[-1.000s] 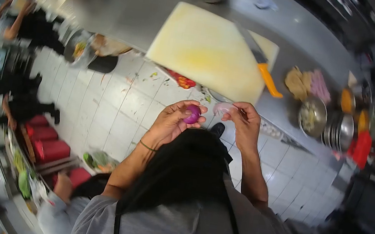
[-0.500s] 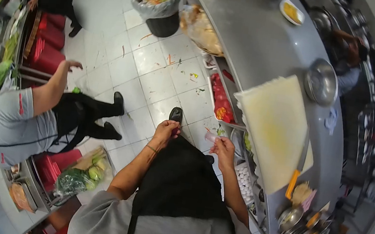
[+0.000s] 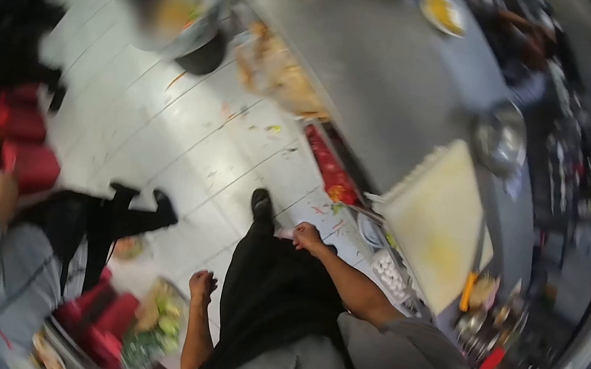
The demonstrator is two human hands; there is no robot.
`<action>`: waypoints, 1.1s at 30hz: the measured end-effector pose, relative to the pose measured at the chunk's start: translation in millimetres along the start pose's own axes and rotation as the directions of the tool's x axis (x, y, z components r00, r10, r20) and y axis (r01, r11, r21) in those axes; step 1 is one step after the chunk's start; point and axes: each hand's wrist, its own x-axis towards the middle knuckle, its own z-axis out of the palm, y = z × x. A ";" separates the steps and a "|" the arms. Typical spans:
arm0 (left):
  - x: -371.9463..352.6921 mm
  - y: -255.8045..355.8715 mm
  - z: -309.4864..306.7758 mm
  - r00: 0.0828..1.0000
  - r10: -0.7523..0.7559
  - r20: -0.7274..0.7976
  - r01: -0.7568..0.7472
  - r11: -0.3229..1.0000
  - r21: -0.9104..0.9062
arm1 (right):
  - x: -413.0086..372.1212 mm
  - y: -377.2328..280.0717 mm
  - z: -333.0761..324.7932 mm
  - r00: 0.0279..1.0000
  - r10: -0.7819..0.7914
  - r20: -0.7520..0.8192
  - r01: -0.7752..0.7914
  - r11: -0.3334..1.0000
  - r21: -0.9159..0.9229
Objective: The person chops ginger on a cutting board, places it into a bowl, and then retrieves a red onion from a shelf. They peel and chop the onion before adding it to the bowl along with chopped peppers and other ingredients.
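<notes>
Motion blur softens my whole view, smearing the bin (image 3: 204,52) and the metal bowl (image 3: 501,137); even my left grip (image 3: 202,286) has fuzzy edges. Bright white glare pools on the floor tiles (image 3: 206,163), while the table (image 3: 376,66) returns a duller sheen. Fisheye distortion bends the outer edges into black corners.

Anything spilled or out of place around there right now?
Yes: orange and yellow-green scraps are scattered on the tiled floor, beyond and beside the person's shoe. They look odd lying there with a bin nearby. Blur hides exactly what they are.
</notes>
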 end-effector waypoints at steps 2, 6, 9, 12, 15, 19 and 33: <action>11.8 33.7 16.0 0.998 0.013 0.059 -0.015 0.999 0.034 | -20.9 -1.0 -25.1 0.997 -0.064 -0.043 0.060 0.994 -0.089; 41.3 131.7 75.0 0.947 0.209 0.243 -0.259 0.946 0.196 | -60.2 9.0 -71.7 0.950 -0.170 -0.263 0.134 0.980 -0.150; 40.6 207.6 131.1 0.887 0.327 0.325 -0.415 0.874 0.252 | -86.1 27.1 -93.2 0.860 -0.285 -0.424 0.315 0.949 0.000; 31.1 254.1 184.9 0.796 0.425 0.430 -0.551 0.803 0.228 | -134.0 41.3 -104.0 0.771 -0.286 -0.569 0.421 0.899 0.118; -2.3 247.0 216.7 0.709 0.475 0.521 -0.628 0.761 0.162 | -169.8 56.3 -115.0 0.866 -0.236 -0.440 0.323 0.937 0.133; -28.9 186.7 225.5 0.776 0.426 0.465 -0.544 0.825 0.152 | -136.1 51.4 -88.8 0.893 -0.278 -0.355 0.354 0.920 0.169; -39.8 -3.4 10.4 0.964 0.159 -0.212 -0.207 0.952 -0.228 | 41.8 -212.8 6.6 0.784 -0.607 0.131 0.611 0.718 -0.332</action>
